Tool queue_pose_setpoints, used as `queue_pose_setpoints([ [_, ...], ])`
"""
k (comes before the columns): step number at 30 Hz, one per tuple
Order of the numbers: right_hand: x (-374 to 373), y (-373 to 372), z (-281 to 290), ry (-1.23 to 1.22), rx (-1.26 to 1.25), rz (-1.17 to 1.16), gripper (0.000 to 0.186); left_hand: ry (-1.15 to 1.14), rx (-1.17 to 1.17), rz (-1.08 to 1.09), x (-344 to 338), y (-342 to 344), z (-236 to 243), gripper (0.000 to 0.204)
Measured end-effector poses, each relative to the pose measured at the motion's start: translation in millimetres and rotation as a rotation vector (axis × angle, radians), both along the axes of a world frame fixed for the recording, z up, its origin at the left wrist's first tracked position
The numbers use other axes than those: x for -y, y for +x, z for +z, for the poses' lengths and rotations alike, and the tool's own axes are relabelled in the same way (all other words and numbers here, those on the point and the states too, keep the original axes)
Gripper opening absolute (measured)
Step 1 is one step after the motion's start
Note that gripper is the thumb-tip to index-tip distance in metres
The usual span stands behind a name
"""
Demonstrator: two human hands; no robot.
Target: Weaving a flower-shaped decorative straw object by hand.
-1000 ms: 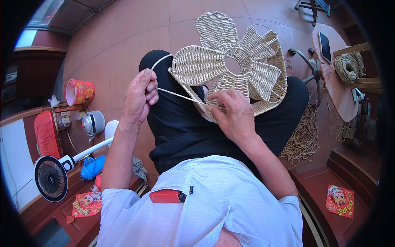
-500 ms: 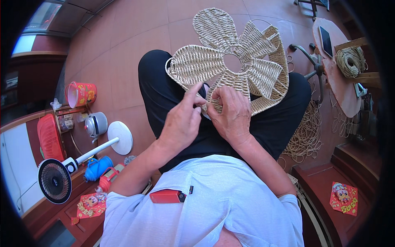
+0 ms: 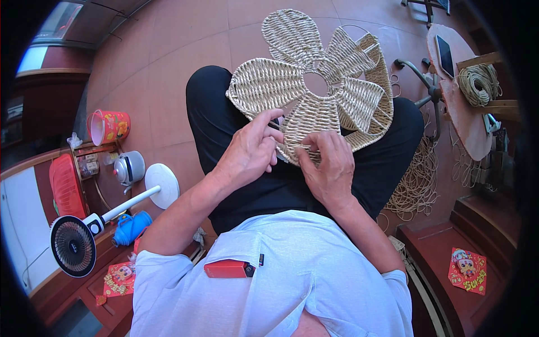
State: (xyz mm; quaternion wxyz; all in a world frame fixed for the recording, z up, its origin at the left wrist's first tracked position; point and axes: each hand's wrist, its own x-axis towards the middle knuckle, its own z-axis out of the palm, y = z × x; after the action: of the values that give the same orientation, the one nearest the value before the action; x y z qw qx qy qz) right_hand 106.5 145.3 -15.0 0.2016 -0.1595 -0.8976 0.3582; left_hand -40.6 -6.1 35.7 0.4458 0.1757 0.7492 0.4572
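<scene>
A flower-shaped woven straw piece point(image 3: 266, 84) with a round hole at its centre rests across my lap, its petals bound in twisted straw cord. My left hand point(image 3: 255, 145) is at the left edge of the nearest petal point(image 3: 311, 121), index and middle fingers stretched out, the others loosely bent. Over the lower right of that petal, my right hand point(image 3: 330, 165) is closed, thumb and forefinger pinching what looks like a pale strand of straw cord point(image 3: 305, 147). Its other fingers curl over the petal and cover part of the weave.
A coil of cord point(image 3: 479, 84) and a phone point(image 3: 444, 56) lie on a pinkish board point(image 3: 457, 121) at right. Loose cord point(image 3: 415, 182) heaps on the floor below. At left stand a white fan point(image 3: 73, 245), a kettle point(image 3: 129, 168), a blue flask point(image 3: 132, 227) and a red bucket point(image 3: 110, 127).
My right hand has moved right along the near petal, away from my left hand. My left hand has shifted slightly, its fingers more spread. The woven piece has barely moved.
</scene>
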Motion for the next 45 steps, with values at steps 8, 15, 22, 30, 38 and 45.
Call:
queue_pose_setpoints([
  [8,-1,10,1,0.003,0.035,-0.012,0.019,-0.032,0.203,-0.018,-14,-7,4,0.058],
  [15,0,10,2,0.035,0.003,0.004,0.015,0.02,0.29,0.029,-13,-9,-14,0.064],
  [22,4,9,0,0.068,-0.013,0.003,0.018,0.045,0.362,0.031,-14,-12,-22,0.065],
  [30,6,-1,10,0.02,0.046,0.016,0.014,0.093,0.446,0.014,-11,-19,-32,0.064],
  [38,-6,-14,17,-0.126,0.186,0.085,0.014,0.086,0.402,0.018,-14,-14,-29,0.069],
  [45,2,-23,18,0.535,0.155,0.284,0.008,0.084,0.336,-0.008,-10,-16,-28,0.064],
])
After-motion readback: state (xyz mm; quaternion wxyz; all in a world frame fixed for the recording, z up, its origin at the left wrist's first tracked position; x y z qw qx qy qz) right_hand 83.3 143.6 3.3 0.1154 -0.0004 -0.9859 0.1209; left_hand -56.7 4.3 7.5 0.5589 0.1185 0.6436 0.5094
